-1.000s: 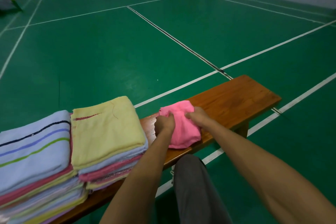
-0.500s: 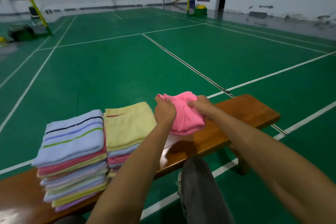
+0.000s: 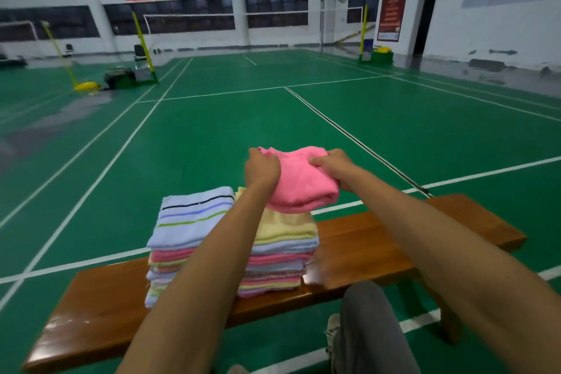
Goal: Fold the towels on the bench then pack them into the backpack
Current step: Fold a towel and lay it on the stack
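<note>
The pink towel (image 3: 299, 181) is gripped at nine o'clock by the left hand (image 3: 261, 167) and at three by the right hand (image 3: 334, 164), with the yellow-topped stack (image 3: 285, 247) partly hidden beneath.

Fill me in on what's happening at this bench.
A person is sorting towels on a wooden bench beside a green court. Both hands grip a folded pink towel, the left hand at its left edge and the right hand at its right, holding it in the air above the stack topped by a yellow towel. A second stack, topped by a striped towel, stands right beside it. No backpack is in view.
</note>
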